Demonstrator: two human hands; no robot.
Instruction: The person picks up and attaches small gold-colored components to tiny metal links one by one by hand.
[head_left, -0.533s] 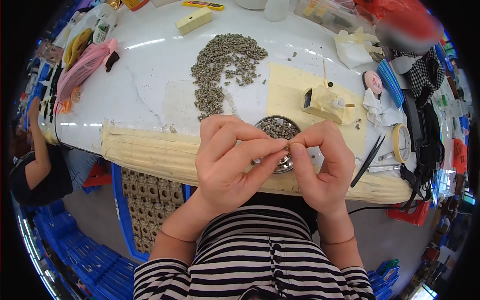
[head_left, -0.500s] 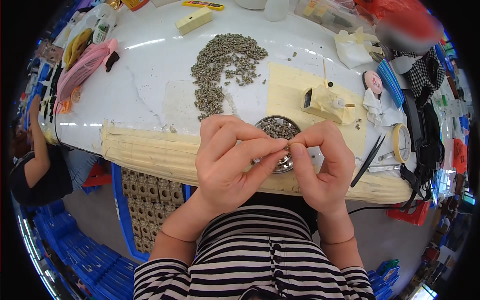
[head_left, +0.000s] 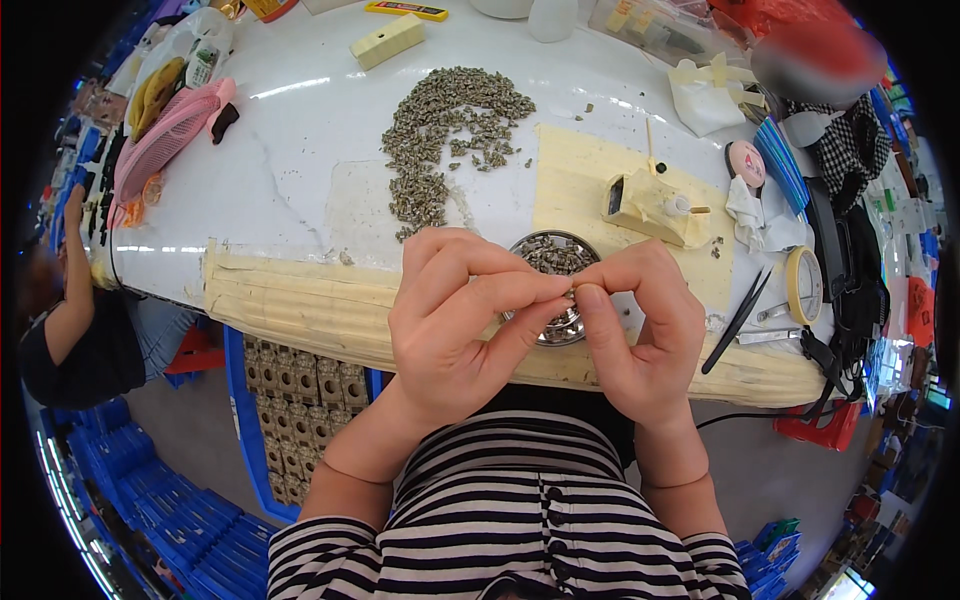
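Observation:
My left hand and my right hand meet fingertip to fingertip above a round metal bowl of small metal parts. Thumb and forefinger are pinched together on each hand. Whatever lies between the fingertips is too small and too covered to make out. The bowl sits at the table's near edge, its lower part partly hidden by my fingers. Beyond it, a large heap of small grey metal parts spreads over the white table.
A tape-covered block stands on a yellow sheet. Black tweezers and a tape roll lie at right. A pink mesh basket is far left; a blue crate of metal blocks sits below the edge. Another person works at left.
My hands stay pinched together over the bowl, with only a slight shift of the fingers. At the far left, the other person's arm and body have moved a little.

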